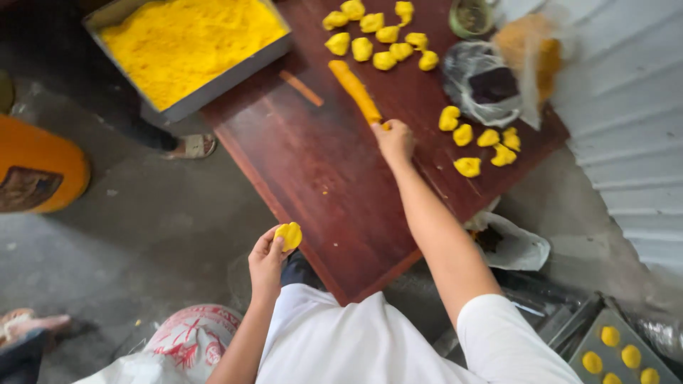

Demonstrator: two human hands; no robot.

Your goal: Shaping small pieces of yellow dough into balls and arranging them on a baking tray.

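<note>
Dough ball [289, 235] is sitting at the fingertips of the left hand [266, 260], low and left of centre in the frame, just off the near corner of the board [320, 171]; the fingers are closing around it from below and behind, so that hand is clamped on the ball. The right hand [394, 141] is reaching up the middle of the frame and its fingers are pinching the near end of a long yellow dough roll [355, 90] lying on the board. The dough is looking soft and light, likely to dent or smear under pressure and perhaps a little sticky, so a loose cupping hold around the ball's sides seems better than a squeeze, and the roll seems best taken near the end, since lifting it by one point could stretch or tear it. Small dough pieces [377, 39] are lying in a cluster at the top centre, and more pieces [478, 146] are lying to the right of the right hand. A metal tray [213, 85] of yellow powder is sitting at the upper left, overlapping the board's corner. A plastic bag [484, 82] is resting at the upper right, and a second tray [590, 341] with yellow rounds is showing at the lower right.
</note>
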